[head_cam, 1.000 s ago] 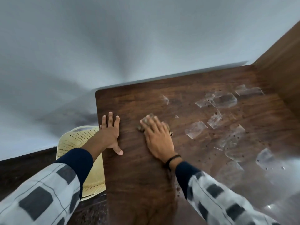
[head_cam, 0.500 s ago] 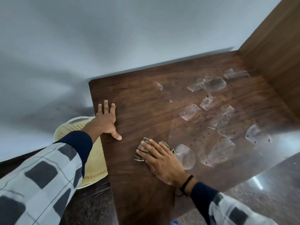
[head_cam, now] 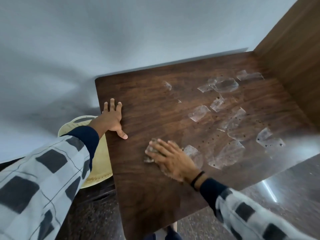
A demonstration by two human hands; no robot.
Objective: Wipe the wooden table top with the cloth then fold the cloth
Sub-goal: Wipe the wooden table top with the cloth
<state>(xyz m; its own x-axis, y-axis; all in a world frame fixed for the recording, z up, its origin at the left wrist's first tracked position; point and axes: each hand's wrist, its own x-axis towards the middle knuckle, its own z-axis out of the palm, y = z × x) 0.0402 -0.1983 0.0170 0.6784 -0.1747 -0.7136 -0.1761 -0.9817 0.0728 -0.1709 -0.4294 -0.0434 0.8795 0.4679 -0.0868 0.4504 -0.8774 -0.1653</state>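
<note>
The dark wooden table top [head_cam: 152, 104] fills the middle of the view. My right hand [head_cam: 170, 161] lies flat, palm down, on a small brownish cloth [head_cam: 151, 150], pressing it against the wood near the table's centre; only the cloth's left edge shows past my fingers. My left hand [head_cam: 111, 118] rests flat on the table's left edge with fingers spread and holds nothing. Several clear, glossy patches with dark specks [head_cam: 225, 118] cover the right half of the top.
A pale yellow perforated plastic basket [head_cam: 97, 153] stands on the dark floor just left of the table. A wooden panel [head_cam: 292, 54] rises along the table's right side. A white wall runs behind. Speckled dark floor [head_cam: 285, 191] shows at the lower right.
My right hand has slid the cloth toward me, from beside my left hand to the table's middle, then held about there. The left hand stays on the edge. The view shifted.
</note>
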